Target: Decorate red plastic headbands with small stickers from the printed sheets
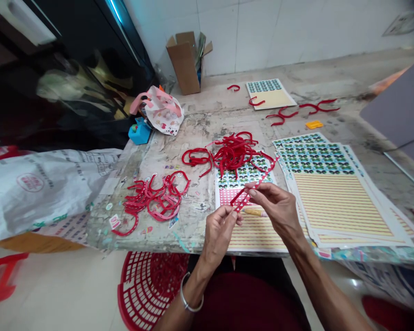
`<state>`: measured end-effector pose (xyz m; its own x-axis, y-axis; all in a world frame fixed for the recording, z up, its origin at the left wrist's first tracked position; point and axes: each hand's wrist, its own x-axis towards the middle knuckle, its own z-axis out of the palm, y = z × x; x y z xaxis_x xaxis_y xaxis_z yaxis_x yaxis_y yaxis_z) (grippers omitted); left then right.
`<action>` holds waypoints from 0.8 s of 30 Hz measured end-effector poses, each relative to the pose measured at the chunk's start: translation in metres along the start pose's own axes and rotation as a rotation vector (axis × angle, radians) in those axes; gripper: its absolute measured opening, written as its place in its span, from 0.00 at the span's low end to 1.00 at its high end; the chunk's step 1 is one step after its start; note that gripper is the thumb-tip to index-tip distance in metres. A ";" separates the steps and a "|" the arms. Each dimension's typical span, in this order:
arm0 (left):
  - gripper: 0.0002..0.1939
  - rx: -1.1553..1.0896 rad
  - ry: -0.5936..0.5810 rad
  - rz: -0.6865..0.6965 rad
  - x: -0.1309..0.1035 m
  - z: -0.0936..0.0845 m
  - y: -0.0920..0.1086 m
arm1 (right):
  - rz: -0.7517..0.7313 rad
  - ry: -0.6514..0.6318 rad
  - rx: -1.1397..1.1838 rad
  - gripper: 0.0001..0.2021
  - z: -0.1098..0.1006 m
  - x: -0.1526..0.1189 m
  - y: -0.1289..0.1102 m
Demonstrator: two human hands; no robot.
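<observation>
My left hand (221, 230) pinches the lower end of a red headband (237, 196) and a dotted red strip (269, 169) near the table's front edge. My right hand (274, 204) grips the same band and strip a little higher, thumb and forefinger together. The strip's free end points up and right. Under my hands lies a printed sheet (258, 234) with patterned rows and yellow stripes. Just beyond, a heap of plain red headbands (234, 154) covers the sheet's top. Dotted red headbands (163, 202) are piled on the left.
Stacked printed sheets (341, 202) lie right, with an orange piece (313, 124) behind. A cardboard box (184, 64), a white bag (163, 112) and a blue holder (140, 132) stand at the back left. A red basket (136, 294) is below the table (193, 124).
</observation>
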<state>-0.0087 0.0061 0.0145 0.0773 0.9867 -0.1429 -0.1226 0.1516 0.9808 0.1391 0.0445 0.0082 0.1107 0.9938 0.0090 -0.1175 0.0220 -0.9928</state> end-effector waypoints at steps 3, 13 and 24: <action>0.10 0.064 -0.046 0.020 0.003 -0.002 0.005 | -0.047 0.002 -0.019 0.09 -0.003 -0.001 0.000; 0.10 0.030 -0.242 0.010 0.012 -0.002 0.018 | -0.145 -0.054 -0.071 0.06 0.002 -0.011 0.000; 0.09 0.047 -0.189 -0.092 0.008 0.010 0.020 | -0.181 0.009 -0.185 0.05 -0.001 -0.012 0.005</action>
<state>-0.0006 0.0160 0.0339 0.2708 0.9396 -0.2091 -0.0605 0.2335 0.9705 0.1379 0.0330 0.0036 0.1227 0.9745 0.1879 0.0872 0.1780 -0.9802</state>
